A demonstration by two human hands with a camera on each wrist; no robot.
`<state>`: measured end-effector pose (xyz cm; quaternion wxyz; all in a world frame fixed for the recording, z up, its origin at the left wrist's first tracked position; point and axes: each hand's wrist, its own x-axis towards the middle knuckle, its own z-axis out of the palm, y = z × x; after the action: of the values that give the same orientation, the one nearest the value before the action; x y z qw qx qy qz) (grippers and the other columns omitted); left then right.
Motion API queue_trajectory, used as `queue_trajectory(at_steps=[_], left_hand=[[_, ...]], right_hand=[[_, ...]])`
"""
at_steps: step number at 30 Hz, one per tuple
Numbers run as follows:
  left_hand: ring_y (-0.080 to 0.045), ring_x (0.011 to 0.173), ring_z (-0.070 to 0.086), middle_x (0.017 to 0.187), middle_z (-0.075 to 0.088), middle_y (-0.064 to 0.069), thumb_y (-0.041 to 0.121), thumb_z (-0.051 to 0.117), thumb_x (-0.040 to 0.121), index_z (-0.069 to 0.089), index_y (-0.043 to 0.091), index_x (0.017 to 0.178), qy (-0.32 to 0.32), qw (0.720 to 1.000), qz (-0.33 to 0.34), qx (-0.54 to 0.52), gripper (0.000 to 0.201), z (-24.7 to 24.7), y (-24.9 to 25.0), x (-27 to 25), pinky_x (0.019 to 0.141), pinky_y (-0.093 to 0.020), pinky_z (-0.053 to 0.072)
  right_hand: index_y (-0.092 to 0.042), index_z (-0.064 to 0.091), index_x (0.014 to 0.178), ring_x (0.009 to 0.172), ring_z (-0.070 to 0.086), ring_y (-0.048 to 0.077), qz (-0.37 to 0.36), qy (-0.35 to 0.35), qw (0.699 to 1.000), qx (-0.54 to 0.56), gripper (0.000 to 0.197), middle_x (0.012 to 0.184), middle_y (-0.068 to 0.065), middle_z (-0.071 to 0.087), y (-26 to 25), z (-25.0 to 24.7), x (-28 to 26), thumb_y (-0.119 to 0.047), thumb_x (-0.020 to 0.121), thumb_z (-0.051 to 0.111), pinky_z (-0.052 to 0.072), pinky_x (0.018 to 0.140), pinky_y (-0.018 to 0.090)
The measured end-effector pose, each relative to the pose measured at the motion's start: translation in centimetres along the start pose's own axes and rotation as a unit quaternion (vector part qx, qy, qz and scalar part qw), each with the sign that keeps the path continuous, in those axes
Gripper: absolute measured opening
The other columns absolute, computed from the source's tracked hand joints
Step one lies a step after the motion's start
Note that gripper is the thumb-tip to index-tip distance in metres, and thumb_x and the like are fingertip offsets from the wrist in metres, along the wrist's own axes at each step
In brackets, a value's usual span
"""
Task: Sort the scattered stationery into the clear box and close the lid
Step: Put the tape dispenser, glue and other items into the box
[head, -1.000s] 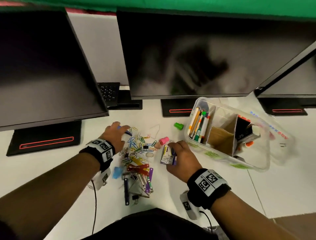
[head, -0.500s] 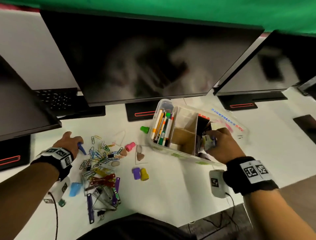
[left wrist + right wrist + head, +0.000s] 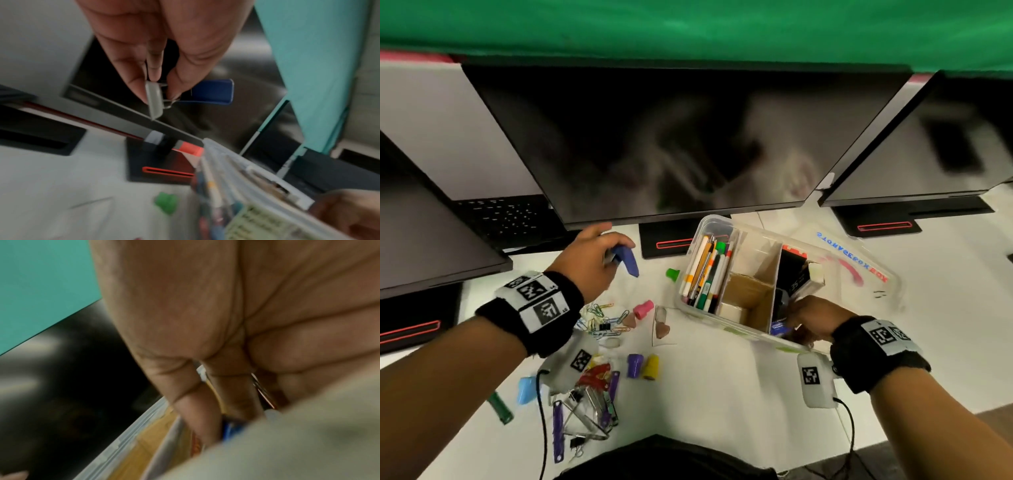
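The left hand (image 3: pixel 589 263) was raised above the white desk (image 3: pixel 722 394), at about ten o'clock from the paper clip pile (image 3: pixel 602 320), its fingertips pinching a blue clip (image 3: pixel 627 261); the left wrist view showed thumb and fingers closed on the clip's grey handle with the blue body sticking out to three o'clock. The right hand (image 3: pixel 813 323) was at the near corner of the clear box (image 3: pixel 714 224), fingers curled down into the right-hand compartment around a small blue and white packet (image 3: pixel 779 328); the right wrist view was too blurred to tell how firmly it held. The box stood at three o'clock from the left hand, open, with pens and markers (image 3: pixel 705 274) in its left compartment, cardboard dividers (image 3: pixel 748 294) in the middle and a black carton (image 3: pixel 796 274) at the right. Its clear lid (image 3: pixel 859 270) lay beyond it at two o'clock. A green cap (image 3: pixel 673 274) sat just beside the box at nine o'clock; a pink cap (image 3: pixel 643 309), a purple cap (image 3: pixel 635 366) and a yellow cap (image 3: pixel 651 367) lay on the desk between the hands, with long clips (image 3: pixel 599 394) heaped nearer the person. Dark monitors (image 3: pixel 671 144) stood at twelve o'clock.
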<state>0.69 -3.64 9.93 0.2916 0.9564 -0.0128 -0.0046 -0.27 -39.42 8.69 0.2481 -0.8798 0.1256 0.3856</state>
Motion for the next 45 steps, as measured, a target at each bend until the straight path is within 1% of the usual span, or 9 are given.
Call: queue_trajectory(at_steps=[5,10,16,25,29,33,38,42,45], left_hand=[[-0.019,0.131,0.042,0.145,0.037,-0.003,-0.005,0.055,0.083,0.063,0.026,0.113,-0.041,0.997,0.053,-0.044,0.043,1.0,6.6,0.2,0.102,-0.018,0.031],[-0.013,0.129,0.042,0.141,0.039,0.002,-0.004,0.057,0.083,0.062,0.027,0.115,-0.066,0.991,0.075,-0.085,0.045,2.5,11.3,0.2,0.101,-0.015,0.032],[-0.010,0.131,0.040,0.138,0.043,0.004,-0.002,0.058,0.081,0.059,0.027,0.121,-0.125,0.982,0.107,-0.089,0.049,5.9,15.5,0.0,0.098,-0.008,0.025],[-0.012,0.100,0.057,0.134,0.047,0.003,0.015,0.069,0.081,0.035,0.032,0.136,-0.173,0.979,0.074,-0.084,0.068,9.4,17.6,-0.1,0.089,-0.024,0.048],[-0.016,0.132,0.037,0.146,0.035,0.006,0.017,0.063,0.085,0.039,0.030,0.136,-0.159,0.977,0.123,0.071,0.058,8.4,14.5,0.9,0.108,-0.025,0.030],[-0.022,0.142,0.020,0.154,0.024,0.001,0.015,0.059,0.086,0.033,0.027,0.142,-0.135,0.975,0.055,0.167,0.062,7.1,10.8,1.2,0.116,-0.035,0.022],[-0.019,0.139,0.032,0.155,0.023,0.002,0.016,0.058,0.090,0.024,0.024,0.146,-0.188,0.979,-0.006,0.084,0.066,7.1,8.4,0.3,0.114,-0.030,0.029],[-0.019,0.133,0.043,0.149,0.038,0.001,0.015,0.048,0.095,0.026,0.031,0.145,-0.173,0.983,-0.024,0.053,0.057,6.0,7.2,-0.3,0.106,-0.028,0.037],[-0.019,0.127,0.050,0.142,0.048,-0.001,0.009,0.042,0.096,0.034,0.031,0.142,-0.168,0.983,-0.044,0.057,0.051,4.4,5.4,-0.4,0.097,-0.024,0.041]], right_hand=[[-0.005,0.066,0.094,0.049,0.054,0.010,-0.011,-0.009,0.999,-0.042,0.015,0.064,0.002,0.061,0.0,-0.1,0.2,-0.006,0.089,0.051,0.042,0.044,0.017],[-0.006,0.065,0.106,0.088,0.061,0.021,-0.078,0.044,0.966,-0.243,0.023,0.105,0.010,0.066,0.2,-0.4,0.0,-0.010,0.089,0.052,0.047,0.074,0.025],[-0.009,0.068,0.082,0.047,0.054,0.012,-0.207,0.091,0.941,0.251,0.021,0.075,0.012,0.069,-1.2,-2.5,-2.7,-0.023,0.091,0.057,0.036,0.040,0.017],[-0.008,0.059,0.064,0.036,0.042,0.011,-0.123,0.081,0.957,0.251,0.025,0.043,0.002,0.050,-0.3,-2.7,-2.4,-0.021,0.084,0.067,0.032,0.036,0.016],[-0.013,0.055,0.056,0.046,0.049,0.010,-0.096,0.160,0.980,0.062,0.033,0.048,0.000,0.053,0.0,-3.9,-1.7,-0.026,0.085,0.063,0.036,0.047,0.020],[-0.013,0.054,0.057,0.052,0.051,0.014,-0.058,0.130,0.990,0.010,0.033,0.054,0.001,0.055,-1.1,-3.4,-0.5,-0.027,0.086,0.061,0.041,0.052,0.023],[-0.010,0.060,0.057,0.053,0.064,0.016,-0.005,0.063,0.997,0.033,0.034,0.047,0.002,0.064,-2.7,-2.8,0.5,-0.018,0.089,0.058,0.054,0.061,0.026],[-0.006,0.064,0.068,0.087,0.070,0.031,0.011,0.060,0.998,-0.017,0.013,0.087,0.019,0.073,-3.2,-2.5,0.8,-0.007,0.082,0.066,0.056,0.087,0.043],[0.001,0.066,0.087,0.087,0.068,0.033,0.027,0.050,0.998,-0.010,0.006,0.093,0.020,0.071,-2.9,-2.4,1.3,-0.002,0.082,0.064,0.056,0.084,0.044]])
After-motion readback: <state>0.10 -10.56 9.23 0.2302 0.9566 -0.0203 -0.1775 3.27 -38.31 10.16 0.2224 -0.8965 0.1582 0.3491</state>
